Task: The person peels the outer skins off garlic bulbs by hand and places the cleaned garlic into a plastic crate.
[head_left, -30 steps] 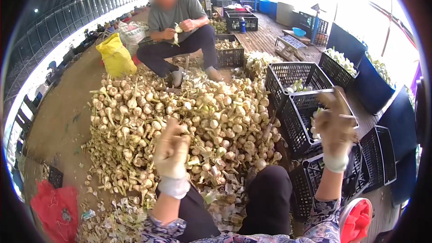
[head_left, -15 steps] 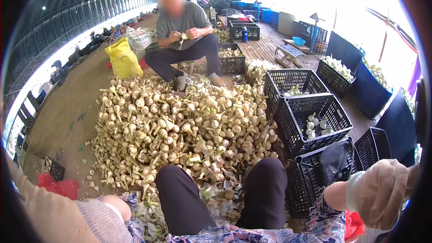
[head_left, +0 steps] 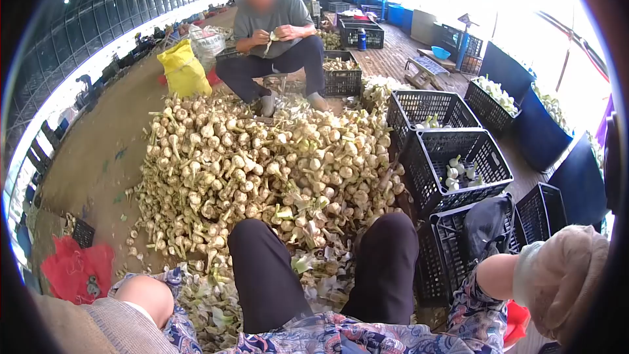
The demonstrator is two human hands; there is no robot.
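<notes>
My right hand [head_left: 562,282], in a pale work glove, is raised at the right edge, close to the camera. Its fingertips are out of sight, so what it holds, if anything, does not show. At the lower left, my left hand [head_left: 78,324] appears only as a large piece of glove and knitted cuff; its fingers are hidden. Before my knees lies a large heap of garlic bulbs [head_left: 229,164] with stems on. Loose garlic skins [head_left: 216,308] cover the ground by my legs. A black crate [head_left: 493,190] on my right contains several white peeled bulbs [head_left: 457,174].
Across the heap, a seated person [head_left: 278,26] handles a bulb with both hands. Beside them stands a yellow sack [head_left: 183,69]. A dark bag [head_left: 486,226] rests on a nearer crate [head_left: 432,265]. Red netting [head_left: 75,269] lies at left. Blue tubs [head_left: 540,131] line the right.
The view has shifted slightly, so the heap and crates sit a little differently. My left glove has sunk lower at the left; my right glove remains raised at the right edge.
</notes>
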